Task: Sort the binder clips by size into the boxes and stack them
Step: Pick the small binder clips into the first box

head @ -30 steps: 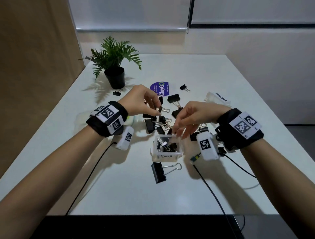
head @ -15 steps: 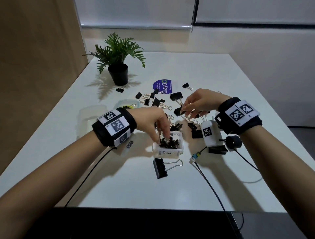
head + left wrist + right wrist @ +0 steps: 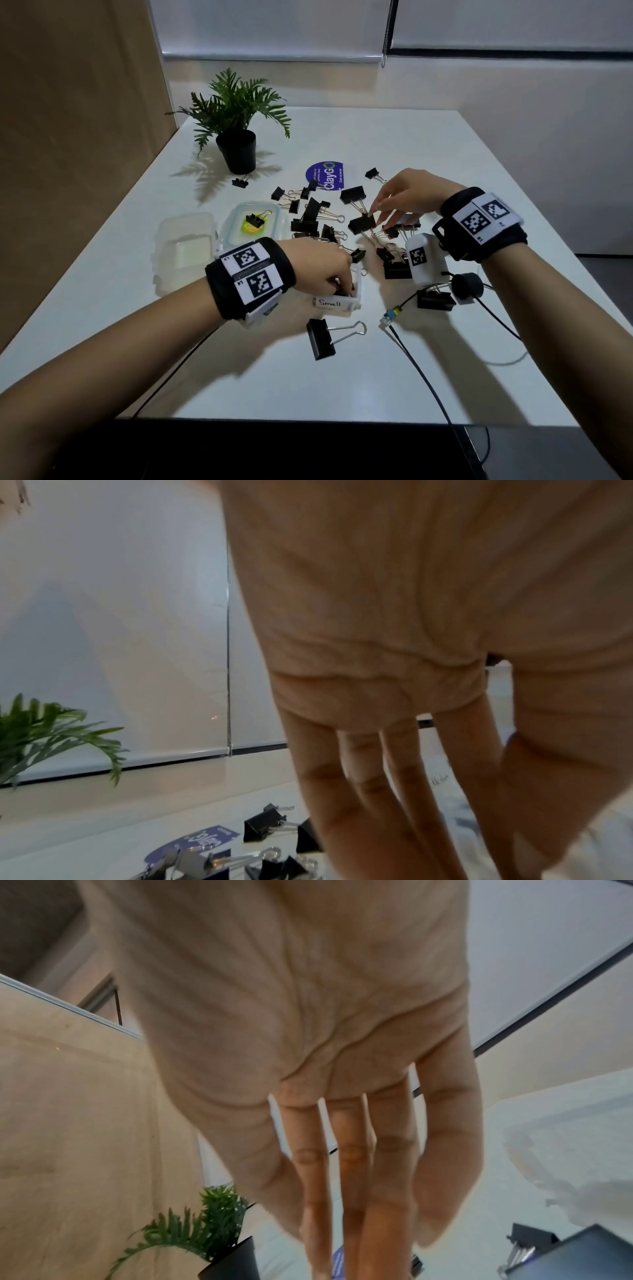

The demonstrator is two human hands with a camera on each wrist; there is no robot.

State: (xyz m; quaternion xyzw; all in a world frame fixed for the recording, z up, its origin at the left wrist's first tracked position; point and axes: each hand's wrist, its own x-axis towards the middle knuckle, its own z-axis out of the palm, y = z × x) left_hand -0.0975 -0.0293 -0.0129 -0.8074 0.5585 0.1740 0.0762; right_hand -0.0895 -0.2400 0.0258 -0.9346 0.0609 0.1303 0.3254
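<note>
Our left hand (image 3: 318, 263) reaches down into the clear box labelled "Small" (image 3: 337, 303), fingertips among the small black clips inside it. In the left wrist view the fingers (image 3: 404, 791) run long and straight downward; whether they have hold of a clip, we cannot tell, since the tips are hidden. Our right hand (image 3: 407, 198) hovers over the loose pile of binder clips (image 3: 318, 222) in the middle of the white table (image 3: 394, 377), fingers spread and extended, the tips touching a larger clip (image 3: 362, 222) at the pile's right side; no closed pinch shows. 1 big clip (image 3: 322, 339) with a silver handle lies alone just in front of the "Small" box. To the left of the pile sits a second clear box (image 3: 236, 219) with 1 clip inside, and beside it a frosted box (image 3: 185, 250). A potted plant (image 3: 236, 137) stands at the far left, with 1 clip near its pot.
</note>
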